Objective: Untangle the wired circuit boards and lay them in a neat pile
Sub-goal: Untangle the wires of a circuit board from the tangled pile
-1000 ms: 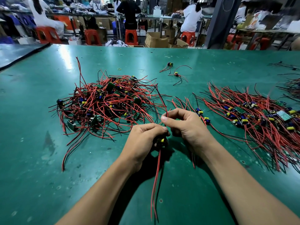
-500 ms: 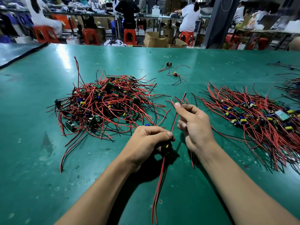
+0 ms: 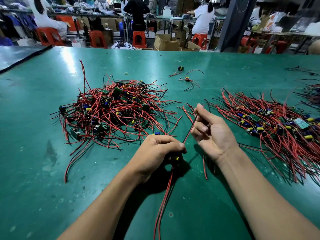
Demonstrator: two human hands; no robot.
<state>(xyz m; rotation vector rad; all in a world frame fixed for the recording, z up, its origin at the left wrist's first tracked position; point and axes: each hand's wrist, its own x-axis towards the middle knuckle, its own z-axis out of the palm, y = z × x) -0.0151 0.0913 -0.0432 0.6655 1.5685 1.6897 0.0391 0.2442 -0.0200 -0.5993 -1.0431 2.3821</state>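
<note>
A tangled heap of small green circuit boards with red and black wires (image 3: 112, 111) lies left of centre on the green table (image 3: 34, 170). A combed-out pile of wired boards (image 3: 270, 125) lies at the right. My left hand (image 3: 159, 153) grips one wired board (image 3: 176, 158), mostly hidden in the fist; its lower wires trail toward me. My right hand (image 3: 213, 130) pinches that board's upper wire pair (image 3: 188, 130) between thumb and forefinger, pulling it straight above the left fist.
Two loose wired boards (image 3: 186, 77) and a rubber band (image 3: 126, 73) lie at the far centre. More wire bundles (image 3: 311, 90) sit at the right edge. People sit on red stools at benches beyond the table's far edge.
My right hand has slid up along the wire pair, away from the left fist, and turned palm up. The left hand has kept its grip in place.
</note>
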